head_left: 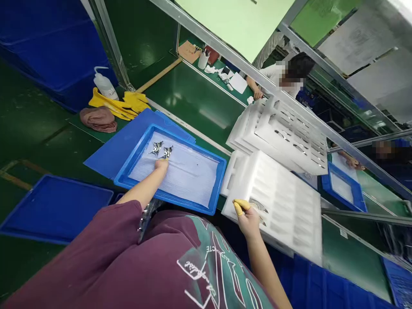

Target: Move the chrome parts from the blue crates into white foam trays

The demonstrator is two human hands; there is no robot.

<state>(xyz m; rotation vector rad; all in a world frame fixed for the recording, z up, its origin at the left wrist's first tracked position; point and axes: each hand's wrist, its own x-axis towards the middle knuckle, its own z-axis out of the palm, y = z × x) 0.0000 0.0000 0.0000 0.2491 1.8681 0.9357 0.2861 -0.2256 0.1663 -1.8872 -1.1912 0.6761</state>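
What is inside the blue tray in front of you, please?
A white sheet lines the blue tray, with two shiny foil pieces on it beside the left hand. The sheet covers the tray's floor, so that cannot be seen.

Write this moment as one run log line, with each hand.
left hand: touching silver foil pieces in blue tray | right hand: yellow finger cots, at white foam tray

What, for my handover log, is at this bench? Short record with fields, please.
Left hand: fingertips on a white sheet in a blue tray, beside two shiny metal pieces
Right hand: wearing yellow finger cots, at a white foam tray
Nearby: stacked foam trays, yellow gloves, wash bottle
Others: co-worker across the bench
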